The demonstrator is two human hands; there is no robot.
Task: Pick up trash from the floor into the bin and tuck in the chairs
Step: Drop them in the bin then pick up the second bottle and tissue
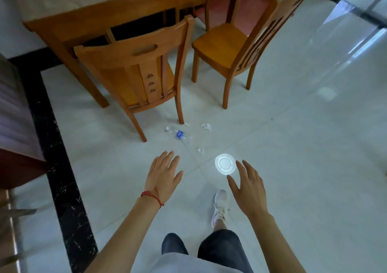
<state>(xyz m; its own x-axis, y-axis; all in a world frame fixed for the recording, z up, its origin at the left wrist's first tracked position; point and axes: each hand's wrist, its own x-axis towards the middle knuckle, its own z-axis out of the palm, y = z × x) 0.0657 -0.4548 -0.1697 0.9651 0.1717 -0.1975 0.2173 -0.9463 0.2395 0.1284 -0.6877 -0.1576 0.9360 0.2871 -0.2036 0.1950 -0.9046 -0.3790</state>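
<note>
Reaching forward, the left hand (163, 173) and right hand (248, 186) are spread wide, holding nothing. Ahead of them a bottle (180, 134) and tissues (206, 126) litter the floor; both chairs (136, 69) remain untucked. Nothing looks done yet.

Wooden table (117, 19) w/ pale patterned top stands at the far end of the pale tiled floor (303, 168). Black marble-look border strip (62, 168) runs along the floor's left edge, dark cabinet (16, 126) beyond it. Bright round light reflection (225, 164) sits on the tiles near mid-floor. White sneaker (219, 208) planted just below it, dark trousers (217, 249) at the bottom edge. Red string bracelet (151, 196) on one wrist. Glass panel (364, 11) at far right corner.
</note>
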